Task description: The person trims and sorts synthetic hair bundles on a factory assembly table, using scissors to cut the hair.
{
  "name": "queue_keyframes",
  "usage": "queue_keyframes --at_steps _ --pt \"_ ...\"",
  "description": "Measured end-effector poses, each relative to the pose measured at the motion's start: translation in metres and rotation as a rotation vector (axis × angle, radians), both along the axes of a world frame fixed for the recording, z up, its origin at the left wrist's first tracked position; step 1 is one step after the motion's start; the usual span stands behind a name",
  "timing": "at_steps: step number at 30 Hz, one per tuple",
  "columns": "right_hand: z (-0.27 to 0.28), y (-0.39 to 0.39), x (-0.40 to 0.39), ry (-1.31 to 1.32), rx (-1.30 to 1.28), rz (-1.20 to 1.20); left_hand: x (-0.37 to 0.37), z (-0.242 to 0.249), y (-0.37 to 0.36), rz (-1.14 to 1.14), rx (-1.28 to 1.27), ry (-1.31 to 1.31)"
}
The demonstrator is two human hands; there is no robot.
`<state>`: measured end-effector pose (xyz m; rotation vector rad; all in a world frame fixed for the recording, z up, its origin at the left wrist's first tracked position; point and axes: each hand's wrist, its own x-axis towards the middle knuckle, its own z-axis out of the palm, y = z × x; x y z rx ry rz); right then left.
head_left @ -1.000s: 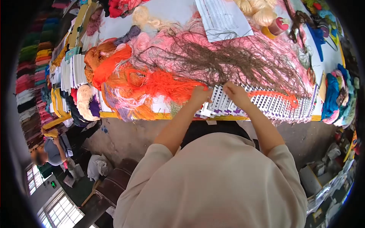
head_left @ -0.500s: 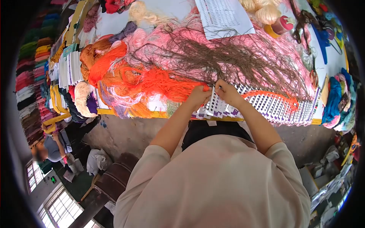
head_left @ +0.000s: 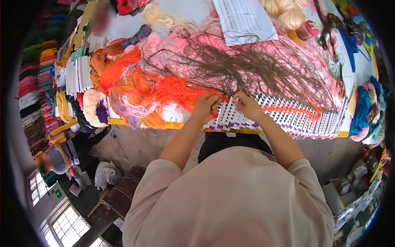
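Note:
My left hand (head_left: 204, 108) is closed around orange-red thread (head_left: 177, 91), at the right end of a large loose heap of it. A short bit of that thread shows between my two hands. Just to the right, my right hand (head_left: 249, 108) has its fingers pinched together at the upper edge of the white punched cards (head_left: 294, 123); what is in the pinch is too small to tell. These cards overlap in a long row along the table's front edge, with dark holes and purple marks. An orange-red strand (head_left: 284, 109) lies across the row.
Brown thread (head_left: 242, 66) spreads over pink thread (head_left: 160, 43) behind my hands. A printed sheet (head_left: 245, 20) lies at the back, near a pink spool (head_left: 306, 31). Rust-coloured skeins (head_left: 103, 61) and stacked cards (head_left: 78, 74) are at left. Another person (head_left: 59, 158) is at far left.
My left hand has moved a little left and away from my right hand, with the orange-red thread. More punched cards show between them. The right hand stays almost in place.

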<state>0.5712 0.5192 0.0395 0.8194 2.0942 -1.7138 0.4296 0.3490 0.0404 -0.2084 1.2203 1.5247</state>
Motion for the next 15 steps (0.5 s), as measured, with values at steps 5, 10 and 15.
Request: queue_keyframes --at_steps 5,10,15 --pt "0.002 -0.002 0.001 0.007 0.029 0.004 0.008 0.019 0.007 -0.004 0.133 -0.349" --pt "-0.005 -0.004 0.0 -0.008 0.044 -0.047 0.009 0.033 0.016 -0.196 0.217 -0.279" --pt "-0.015 -0.001 0.003 0.065 -0.066 -0.125 0.024 0.009 0.03 -0.545 -0.143 0.146"
